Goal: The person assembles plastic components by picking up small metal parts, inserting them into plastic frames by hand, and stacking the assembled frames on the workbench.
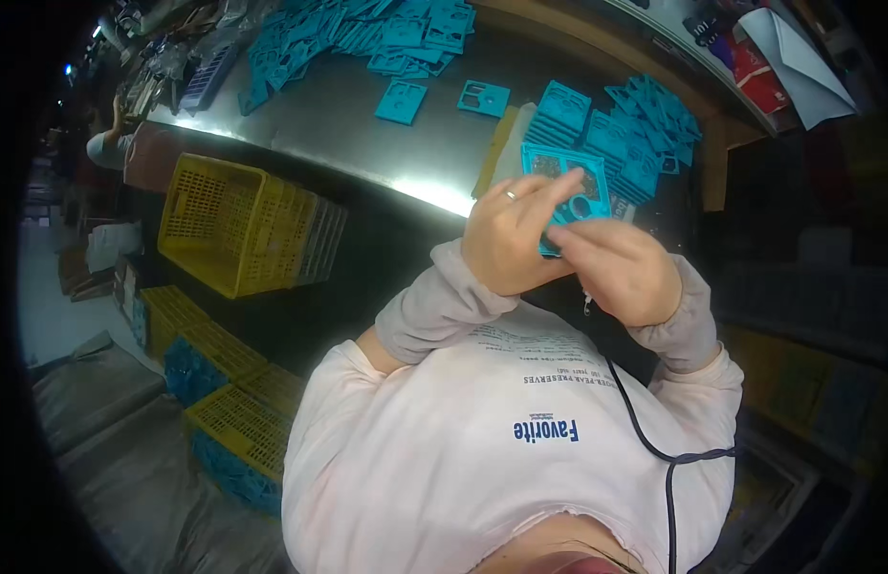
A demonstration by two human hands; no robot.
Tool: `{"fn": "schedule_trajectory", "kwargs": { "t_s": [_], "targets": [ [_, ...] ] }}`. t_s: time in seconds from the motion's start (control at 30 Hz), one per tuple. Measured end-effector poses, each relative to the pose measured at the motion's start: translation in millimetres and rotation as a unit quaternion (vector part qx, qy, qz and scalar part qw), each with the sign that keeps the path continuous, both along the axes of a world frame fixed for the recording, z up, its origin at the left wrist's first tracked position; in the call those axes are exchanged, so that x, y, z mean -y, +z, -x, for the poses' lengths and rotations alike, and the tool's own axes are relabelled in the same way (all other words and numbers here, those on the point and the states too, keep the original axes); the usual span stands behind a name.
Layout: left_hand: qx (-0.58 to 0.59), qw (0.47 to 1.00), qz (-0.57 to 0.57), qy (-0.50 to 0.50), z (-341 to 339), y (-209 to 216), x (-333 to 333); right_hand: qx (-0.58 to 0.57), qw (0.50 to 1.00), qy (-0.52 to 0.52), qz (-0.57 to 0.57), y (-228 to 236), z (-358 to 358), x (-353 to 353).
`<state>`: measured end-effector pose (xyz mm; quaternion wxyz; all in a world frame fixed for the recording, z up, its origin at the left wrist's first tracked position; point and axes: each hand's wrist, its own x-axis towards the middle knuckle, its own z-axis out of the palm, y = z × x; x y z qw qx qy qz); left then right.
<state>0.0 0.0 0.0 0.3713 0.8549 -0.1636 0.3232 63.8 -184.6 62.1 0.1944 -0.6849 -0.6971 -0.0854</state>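
The left hand [506,239] grips a teal frame [600,182] just in front of stacked teal pieces [560,107] on the desk [339,124]. The right hand [630,270] touches its near edge; whether it grips, I cannot tell.

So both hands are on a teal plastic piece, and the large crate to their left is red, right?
No, the large crate is yellow, not red, as the head view shows; the left hand and right hand are on a teal plastic piece.

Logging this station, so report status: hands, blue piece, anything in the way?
Left hand, right hand both at blue piece; exact grip unclear. Piece partly covered by fingers. Stacked blue pieces just beyond.
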Motion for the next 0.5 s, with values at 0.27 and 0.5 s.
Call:
{"fn": "schedule_trajectory", "kwargs": {
  "t_s": [0.27,0.5],
  "targets": [
    [0.081,0.995,-0.055,0.017,0,2,6,-0.185,0.916,-0.295,-0.201,-24,13,-9],
    [-0.058,0.989,-0.129,0.050,-6,-4,13,-0.241,0.846,-0.428,-0.208,-102,-30,25]
  ]
}}
